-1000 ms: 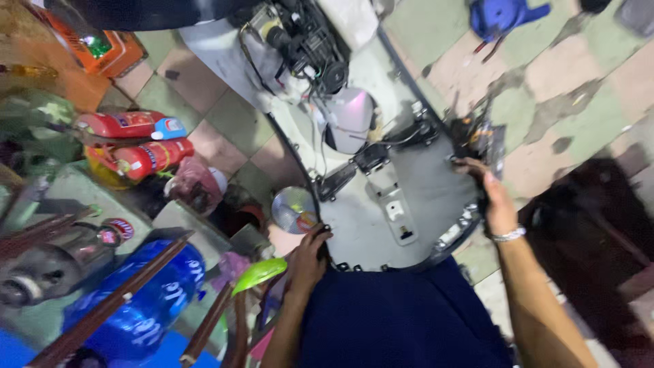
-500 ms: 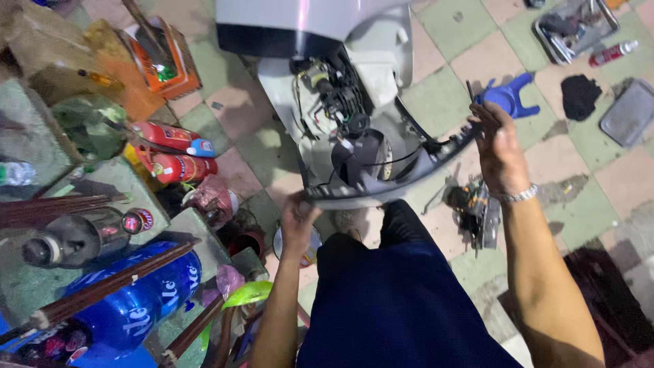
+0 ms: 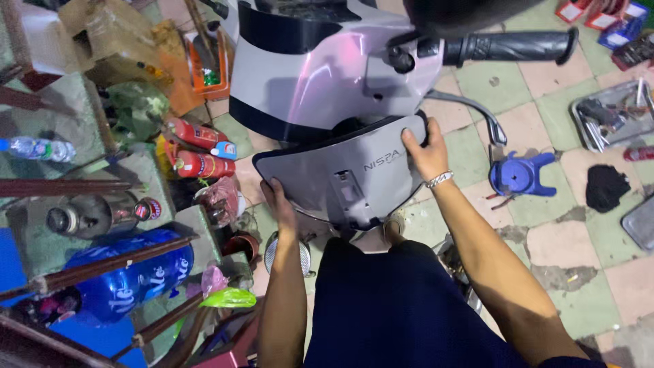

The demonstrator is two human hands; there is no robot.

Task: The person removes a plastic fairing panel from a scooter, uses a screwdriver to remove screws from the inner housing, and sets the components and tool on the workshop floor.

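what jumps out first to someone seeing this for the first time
The grey scooter panel in the centre draws the eye: the left hand grips its lower left edge and the right hand its upper right corner, against the pale scooter body. At left lie two red fire extinguishers, and a blue plastic stool sits on the tiled floor at right.

Grey panel (image 3: pixel 347 174), blue stool (image 3: pixel 521 174), red canisters (image 3: pixel 197 150), perhaps pinkish-lilac scooter body (image 3: pixel 327 75).

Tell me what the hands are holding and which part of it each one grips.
Both hold one grey scooter body panel. The left hand grips its lower left edge; the right hand grips its upper right corner, below the handlebar.
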